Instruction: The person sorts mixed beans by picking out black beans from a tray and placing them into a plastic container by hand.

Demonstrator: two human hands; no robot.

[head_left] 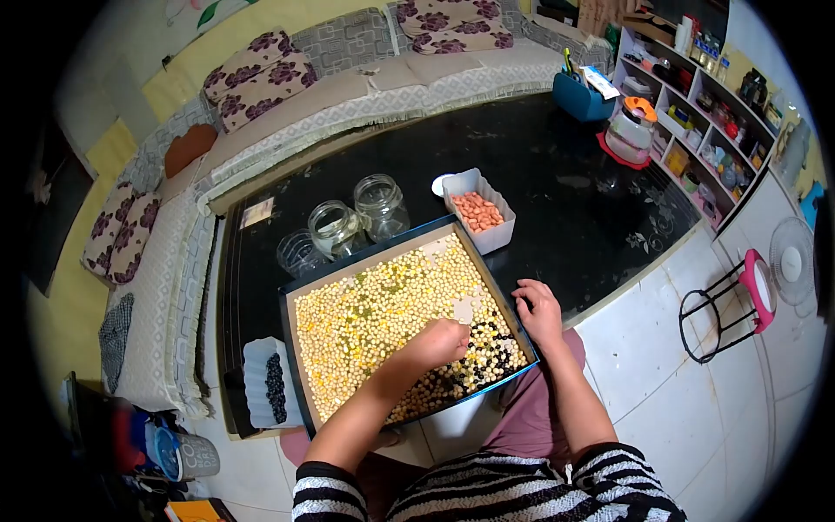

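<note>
A shallow box [289, 335] with a dark rim holds a layer of pale yellow beans, with green and bright yellow bits among them and black beans at its lower right. Over the black beans is my left hand [442, 341], its fingers curled together; what they hold, if anything, is hidden. My right hand [539, 306] rests by the box's right edge, fingers apart and nothing in them. A white container [503, 233] of pinkish-orange peanuts stands behind the box. To the left, another white container [257, 383] has black beans in it.
Glass jars [381, 209] stand behind the box on the black table [417, 148]. Farther back are a teal holder [581, 97] and a jug with an orange lid [631, 130]. A sofa [348, 87] runs behind the table. Shelves [696, 104] and a pink stool [758, 291] are at right.
</note>
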